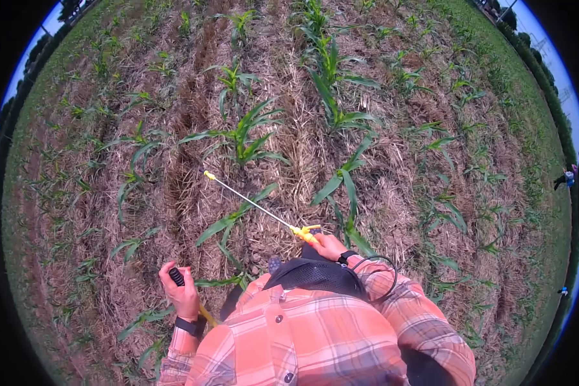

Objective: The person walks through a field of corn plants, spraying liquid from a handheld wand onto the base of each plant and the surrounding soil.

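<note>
In my right hand (330,247), low and right of centre, is the yellow handle of a spray wand (256,206); the fingers are closed round it. Its thin metal tube slants up and left to a yellow nozzle (209,175), held over the straw between young corn plants. My left hand (183,293), at lower left, is wrapped round a black ribbed pump handle (176,276). A yellow lever (207,315) shows beside that wrist, partly hidden by the sleeve. From the right hand a dark hose (392,270) loops back over the forearm.
Rows of young corn (243,138) run away from me through straw-covered soil (289,148). A taller row (331,83) stands just right of centre. Far off at the right edge is another person (569,178). A black mesh bag (315,275) lies against my front.
</note>
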Demonstrator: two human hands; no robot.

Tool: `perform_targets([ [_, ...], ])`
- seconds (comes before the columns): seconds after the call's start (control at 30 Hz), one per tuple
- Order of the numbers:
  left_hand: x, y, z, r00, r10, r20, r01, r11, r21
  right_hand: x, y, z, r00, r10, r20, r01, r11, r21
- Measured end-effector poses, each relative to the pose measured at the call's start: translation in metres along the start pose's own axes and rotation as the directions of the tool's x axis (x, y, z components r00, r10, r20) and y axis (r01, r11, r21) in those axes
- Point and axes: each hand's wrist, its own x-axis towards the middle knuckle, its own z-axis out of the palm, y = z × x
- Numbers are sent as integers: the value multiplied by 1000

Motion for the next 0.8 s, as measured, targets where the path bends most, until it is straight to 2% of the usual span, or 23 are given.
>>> perform_targets([
  [0.03,10,-16,24,999,32,5,-32,997,73,12,7,-3,1000,-6,-18,6,1000,1],
  [0.07,18,-19,49,1000,21,22,-22,999,45,23,14,-6,999,-13,-37,13,1000,5],
  [0.13,35,-21,89,988,157,11,-156,971,179,35,18,-17,996,7,-93,-3,999,45],
  [0.2,43,0,102,996,62,59,-73,974,214,46,30,-34,989,37,-146,-26,997,79],
  [0.27,55,1,114,993,98,68,-113,957,269,55,46,-44,975,130,-179,-103,982,156],
  [0.3,63,5,123,988,132,74,-149,941,303,57,53,-50,961,97,-259,-57,986,158],
  [0.33,69,8,134,985,145,89,-165,940,300,57,60,-57,956,109,-271,-64,983,169],
  [0.47,84,16,172,973,159,165,-208,913,351,54,98,-76,903,225,-367,-155,965,211],
  [0.53,91,25,183,970,159,186,-218,905,364,48,109,-89,838,308,-451,-198,941,274],
  [0.57,93,29,188,968,161,192,-222,905,363,43,116,-97,845,410,-342,-262,876,404],
  [0.6,96,34,193,963,183,198,-245,898,365,37,124,-101,823,412,-392,-216,864,455],
  [0.67,101,44,202,956,207,207,-272,890,365,44,173,-92,775,490,-400,-233,810,539],
  [0.7,103,49,205,955,201,217,-265,908,326,41,189,-91,744,531,-407,-213,765,608],
  [0.73,105,54,206,954,195,227,-257,923,286,27,171,-108,722,587,-366,-144,645,751],
  [0.8,109,69,204,957,181,227,-227,954,196,24,193,-112,651,662,-372,-110,567,817],
])
